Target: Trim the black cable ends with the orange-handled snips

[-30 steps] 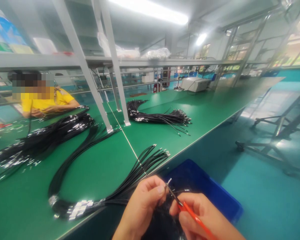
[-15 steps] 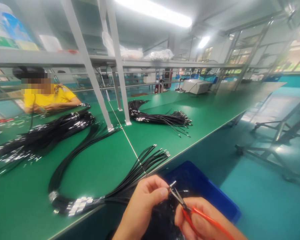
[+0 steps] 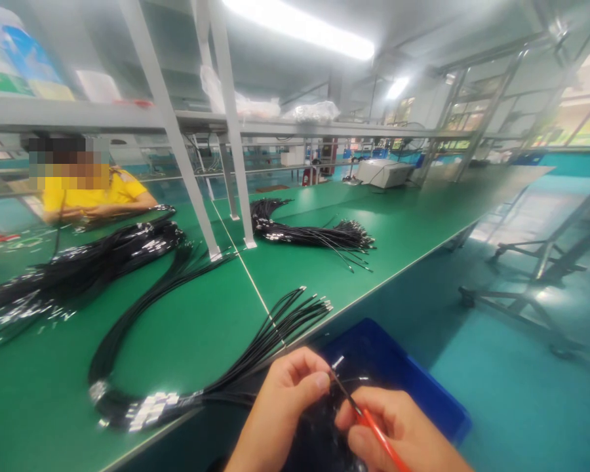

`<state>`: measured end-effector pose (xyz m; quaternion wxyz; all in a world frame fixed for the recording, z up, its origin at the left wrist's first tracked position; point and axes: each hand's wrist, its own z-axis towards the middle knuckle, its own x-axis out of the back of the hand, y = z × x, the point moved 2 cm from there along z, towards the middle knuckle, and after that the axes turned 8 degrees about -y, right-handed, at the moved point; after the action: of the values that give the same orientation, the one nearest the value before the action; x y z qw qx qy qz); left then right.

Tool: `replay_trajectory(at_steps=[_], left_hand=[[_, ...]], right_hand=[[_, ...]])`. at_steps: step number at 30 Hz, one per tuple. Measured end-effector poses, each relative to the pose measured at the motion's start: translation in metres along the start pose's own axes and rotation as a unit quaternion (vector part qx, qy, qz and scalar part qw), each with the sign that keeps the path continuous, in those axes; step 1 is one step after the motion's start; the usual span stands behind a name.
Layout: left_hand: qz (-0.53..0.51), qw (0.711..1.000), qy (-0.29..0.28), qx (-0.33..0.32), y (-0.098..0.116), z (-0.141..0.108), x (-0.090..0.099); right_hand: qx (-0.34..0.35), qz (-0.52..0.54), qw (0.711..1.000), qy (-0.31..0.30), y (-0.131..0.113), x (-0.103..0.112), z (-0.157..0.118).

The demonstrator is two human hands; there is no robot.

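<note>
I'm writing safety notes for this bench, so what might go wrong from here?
The red-handled tool has its tip right by the left hand's fingertips, so a slip might nick a finger. The nearest cable bundle lies along the front edge of the green table; a bump or tug could drag it off.

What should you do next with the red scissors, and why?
Maybe the right hand should gently open the scissors and ease them back: the blades look closed, with their tips right by the fingertips of the left hand, near a small silver end. What those fingers pinch is too small to tell.
</note>
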<state>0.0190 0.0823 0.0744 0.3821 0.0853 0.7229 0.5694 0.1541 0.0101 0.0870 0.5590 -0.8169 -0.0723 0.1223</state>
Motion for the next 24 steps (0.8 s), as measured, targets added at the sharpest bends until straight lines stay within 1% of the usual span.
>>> replay_trajectory(at_steps=[4,5,7,9,10,12,14,18,20,22,24], left_hand=[[-0.008,1.000,0.009,-0.019,0.001,-0.001,0.002],[-0.013,1.000,0.009,-0.016,0.001,-0.001,0.002],[-0.023,1.000,0.000,0.000,0.001,-0.002,0.002],[-0.030,0.999,-0.013,0.015,0.001,-0.002,0.003],[-0.033,0.999,-0.020,0.019,0.002,-0.002,0.003],[-0.033,0.999,-0.030,0.022,0.003,-0.002,0.003],[-0.020,0.999,-0.035,0.022,0.003,-0.002,0.003],[-0.004,0.999,-0.035,0.031,0.000,-0.003,0.003],[-0.008,0.999,-0.026,0.037,-0.002,-0.004,0.003],[-0.015,0.999,-0.018,0.043,-0.003,-0.004,0.002],[-0.028,0.998,-0.023,0.048,-0.002,-0.003,0.000]], right_hand=[[0.027,0.041,0.999,0.019,0.006,0.001,-0.006],[0.044,0.061,0.997,0.036,0.006,0.002,-0.006],[0.103,0.100,0.984,0.108,0.004,0.005,-0.003],[0.177,0.135,0.958,0.183,-0.002,0.006,0.004],[0.205,0.157,0.947,0.193,-0.004,0.005,0.009],[0.234,0.201,0.938,0.156,-0.009,0.001,0.021],[0.249,0.224,0.935,0.118,-0.011,-0.004,0.031],[0.272,0.205,0.930,0.142,-0.007,-0.010,0.039],[0.266,0.214,0.932,0.123,-0.002,-0.012,0.039],[0.253,0.251,0.931,0.079,0.002,-0.013,0.038],[0.236,0.295,0.925,0.051,0.006,-0.013,0.037]])
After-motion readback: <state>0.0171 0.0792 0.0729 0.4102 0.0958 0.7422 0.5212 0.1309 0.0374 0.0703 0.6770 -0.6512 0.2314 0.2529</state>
